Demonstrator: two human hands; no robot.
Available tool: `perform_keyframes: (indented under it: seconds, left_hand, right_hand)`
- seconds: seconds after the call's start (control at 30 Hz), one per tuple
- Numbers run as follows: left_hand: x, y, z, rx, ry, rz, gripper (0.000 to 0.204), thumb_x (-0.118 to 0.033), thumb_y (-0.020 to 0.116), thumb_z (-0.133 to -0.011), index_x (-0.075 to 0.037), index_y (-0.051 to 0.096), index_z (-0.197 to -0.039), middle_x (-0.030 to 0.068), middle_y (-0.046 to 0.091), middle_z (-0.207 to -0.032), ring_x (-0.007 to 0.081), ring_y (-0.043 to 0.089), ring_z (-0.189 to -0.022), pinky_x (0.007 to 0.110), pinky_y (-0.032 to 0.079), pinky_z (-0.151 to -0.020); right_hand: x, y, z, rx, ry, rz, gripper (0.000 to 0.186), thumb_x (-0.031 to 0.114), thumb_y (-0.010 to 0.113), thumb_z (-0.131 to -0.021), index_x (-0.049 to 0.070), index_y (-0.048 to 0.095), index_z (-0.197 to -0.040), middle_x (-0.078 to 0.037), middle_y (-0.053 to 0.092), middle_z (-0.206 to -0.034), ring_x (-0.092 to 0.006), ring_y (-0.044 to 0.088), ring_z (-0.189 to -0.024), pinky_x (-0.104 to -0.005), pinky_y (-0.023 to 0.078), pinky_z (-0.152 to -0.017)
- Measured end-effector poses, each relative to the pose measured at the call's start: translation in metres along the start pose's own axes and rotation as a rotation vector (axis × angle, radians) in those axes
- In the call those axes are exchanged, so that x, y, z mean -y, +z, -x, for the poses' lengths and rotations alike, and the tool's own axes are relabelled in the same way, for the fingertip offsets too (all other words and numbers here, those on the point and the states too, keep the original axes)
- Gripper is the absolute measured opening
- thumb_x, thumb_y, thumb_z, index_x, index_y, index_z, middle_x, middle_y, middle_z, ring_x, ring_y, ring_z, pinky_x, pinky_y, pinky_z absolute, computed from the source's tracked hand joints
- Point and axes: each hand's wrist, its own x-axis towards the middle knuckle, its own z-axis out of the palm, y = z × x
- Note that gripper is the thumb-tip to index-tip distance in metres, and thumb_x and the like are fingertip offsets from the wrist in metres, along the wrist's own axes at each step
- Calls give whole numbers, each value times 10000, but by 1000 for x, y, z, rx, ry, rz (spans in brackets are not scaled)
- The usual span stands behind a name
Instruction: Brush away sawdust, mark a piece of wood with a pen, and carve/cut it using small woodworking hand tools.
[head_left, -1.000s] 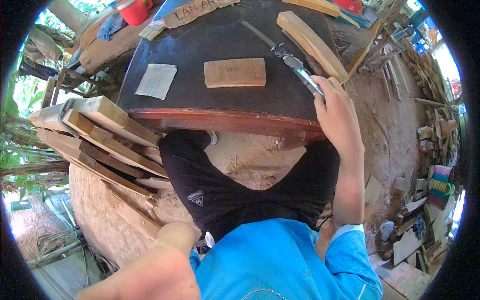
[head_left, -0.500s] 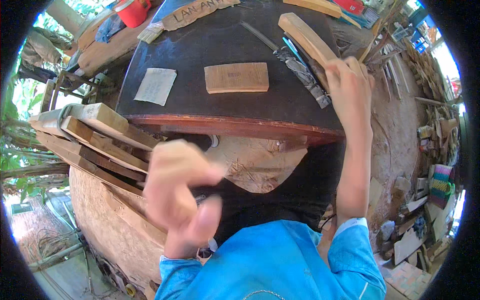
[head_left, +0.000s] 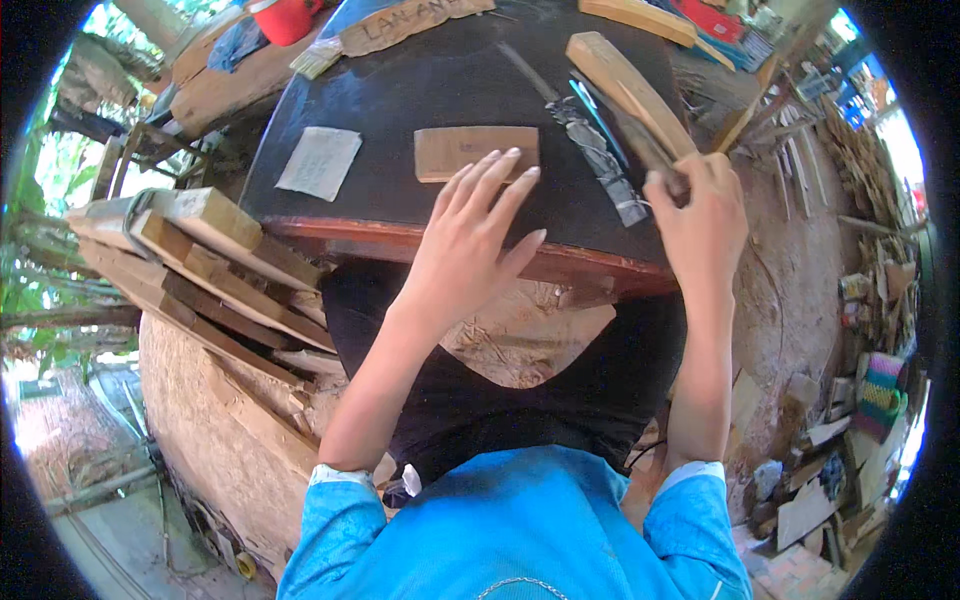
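Observation:
My left hand [head_left: 470,225], fingers spread, is over the table's near edge, its fingertips overlapping the near right part of a flat wooden block [head_left: 440,155]. Whether they touch it I cannot tell. At the table's right side my right hand [head_left: 705,210] is closed, thumb and fingers bent round the near end of a dark, rod-like tool [head_left: 645,148]. A long wooden bar [head_left: 625,85] lies along that tool's right side. To its left are a blue pen [head_left: 600,122] and a long blade with a grey wrapped handle [head_left: 595,155].
The dark table [head_left: 390,95] has a reddish front edge. On it lie a folded paper [head_left: 320,163], a brush [head_left: 316,60] and a wooden sign [head_left: 405,27]. Stacked planks [head_left: 200,260] jut in at the left. Wood scraps [head_left: 810,500] litter the ground at right.
My left hand has gone from above my lap forward to the wooden block, its fingers spreading. The right hand has drawn slightly nearer, its fingers now round the dark tool's end.

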Motion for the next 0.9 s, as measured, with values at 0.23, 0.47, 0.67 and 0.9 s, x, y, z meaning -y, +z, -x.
perform_keyframes:
  seconds: [0.23,0.47,0.67,0.9]
  left_hand:
    - [6,-1,6,-9,18,-24,592,-283,699,-939,-118,518,-1478,137,480,-1532,340,428,-1443,489,336,-1214]
    - [-10,9,-21,-250,232,128,651,-261,767,-856,-117,546,-1451,151,528,-1447,358,511,-1362,487,423,-1156]
    - [-17,37,-70,-320,350,146,597,-421,740,-869,-80,591,-1336,131,596,-1290,322,570,-1264,466,474,-1076]
    - [5,59,-89,-230,339,95,416,-487,678,-911,-91,601,-1012,41,614,-894,232,648,-928,374,529,-869]
  right_hand:
    - [-5,-20,-8,80,380,-370,265,310,609,-1044,45,617,-1039,-154,681,-869,-254,698,-753,-397,526,-694]
    - [-19,-35,8,23,409,-919,208,222,585,-1039,37,635,-1120,-36,650,-850,-112,578,-733,-260,457,-701]
    - [-18,-18,11,229,409,-1071,253,220,566,-1017,10,605,-1152,-68,626,-922,-120,572,-776,-269,454,-713]
    - [-26,-6,-3,264,480,-1100,300,219,579,-983,-5,590,-1183,-74,610,-945,-128,573,-792,-267,456,-705]
